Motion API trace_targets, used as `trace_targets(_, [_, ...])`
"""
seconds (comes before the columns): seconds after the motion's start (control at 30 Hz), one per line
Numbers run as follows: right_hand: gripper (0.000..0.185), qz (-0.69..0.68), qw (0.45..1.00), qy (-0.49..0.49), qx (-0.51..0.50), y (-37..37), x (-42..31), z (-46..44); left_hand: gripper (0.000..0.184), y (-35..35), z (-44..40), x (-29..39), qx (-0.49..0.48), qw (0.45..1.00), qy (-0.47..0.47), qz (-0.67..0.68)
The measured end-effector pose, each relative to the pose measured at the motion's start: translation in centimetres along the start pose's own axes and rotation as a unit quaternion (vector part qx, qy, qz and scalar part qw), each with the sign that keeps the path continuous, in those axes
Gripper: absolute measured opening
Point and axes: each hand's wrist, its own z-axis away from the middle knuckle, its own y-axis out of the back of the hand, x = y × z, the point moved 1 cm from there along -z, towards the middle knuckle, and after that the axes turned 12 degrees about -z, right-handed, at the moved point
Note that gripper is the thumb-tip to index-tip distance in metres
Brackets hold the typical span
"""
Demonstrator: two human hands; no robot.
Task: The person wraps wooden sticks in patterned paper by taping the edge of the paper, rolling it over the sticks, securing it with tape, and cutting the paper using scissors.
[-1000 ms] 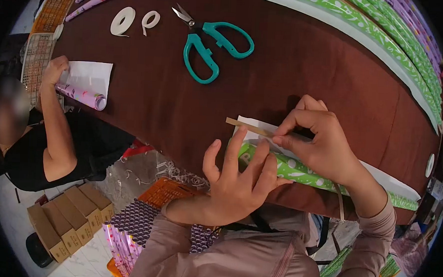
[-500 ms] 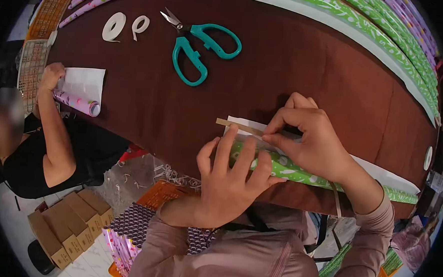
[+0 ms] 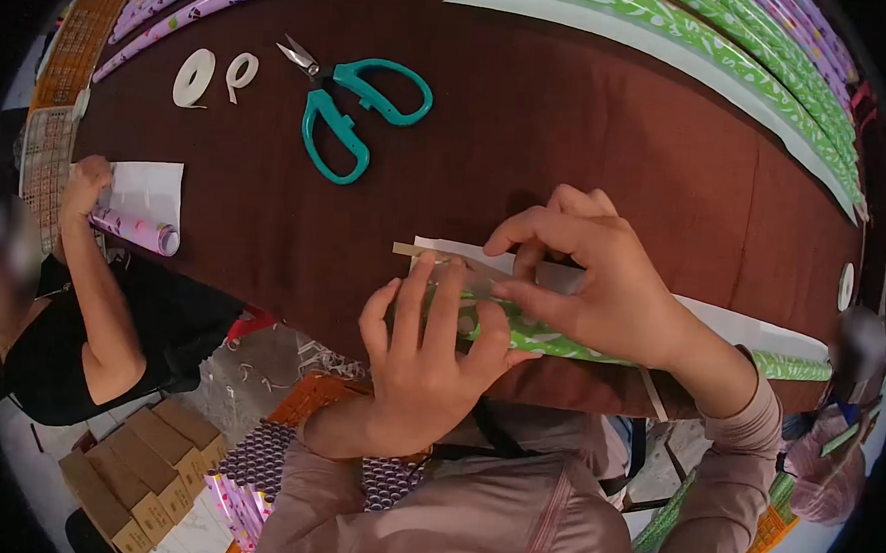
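Observation:
A green patterned paper roll [image 3: 789,366] with a white inner edge lies along the near side of the brown table. My left hand [image 3: 429,346] rests on its left end with fingers spread, fingertips against a narrow tan strip [image 3: 404,248] that pokes out past the white edge. Just right of it, my right hand [image 3: 588,279] hovers over the paper, its thumb and index finger apart and nothing visibly pinched between them. Part of the strip is hidden by the fingers of both hands.
Teal scissors [image 3: 343,121] lie half open beyond my hands, beside two white tape rolls [image 3: 194,78]. At left a co-worker's hand [image 3: 87,185] holds a pink roll [image 3: 140,231]. Green rolls [image 3: 715,50] line the far right edge. Cardboard boxes [image 3: 143,461] stand on the floor.
My right thumb and index finger have parted and let go of the strip. My left fingers have come down onto it. The whole view has shifted, moving the scissors and tape leftward and down.

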Motion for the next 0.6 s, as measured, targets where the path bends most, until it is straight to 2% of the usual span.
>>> trace_targets(0.07, [0.021, 0.040, 0.999, 0.003, 0.002, 1.2, -1.0, 0.8, 0.047, 0.2, -0.1, -0.1, -0.004, 1.000, -0.004, 0.006])
trace_targets(0.13, [0.032, 0.003, 0.995, -0.091, -0.045, 3.0, -1.7, 3.0, 0.049, 0.1, 0.0, 0.0, -0.006, 1.000, -0.005, -0.001])
trace_targets(0.17, [0.024, -0.108, 0.971, -0.212, -0.017, 3.9, -2.0, 4.3, 0.049, 0.1, 0.0, 0.1, -0.006, 1.000, -0.006, 0.009])
trace_targets(0.27, [0.034, -0.197, 0.948, -0.231, 0.095, 7.6, -1.8, 9.5, 0.052, 0.2, 0.0, 0.1, -0.010, 1.000, -0.015, -0.016])
trace_targets(0.33, [0.039, -0.176, 0.942, -0.244, 0.146, 10.4, -1.2, 13.1, 0.052, 0.4, -0.2, 0.1, -0.018, 0.999, -0.029, -0.038])
trace_targets(0.37, [0.039, -0.198, 0.929, -0.264, 0.168, 11.6, -1.1, 14.6, 0.054, 0.5, 0.2, 0.2, -0.056, 0.997, -0.039, -0.025])
trace_targets(0.5, [0.037, -0.073, 0.941, -0.225, 0.242, 13.3, 0.1, 18.0, 0.055, 0.6, 0.4, 0.0, -0.054, 0.997, -0.056, -0.028])
trace_targets(0.6, [0.036, -0.049, 0.938, -0.248, 0.238, 12.9, 0.5, 18.6, 0.057, 0.3, 0.6, -0.1, -0.058, 0.996, -0.051, -0.051])
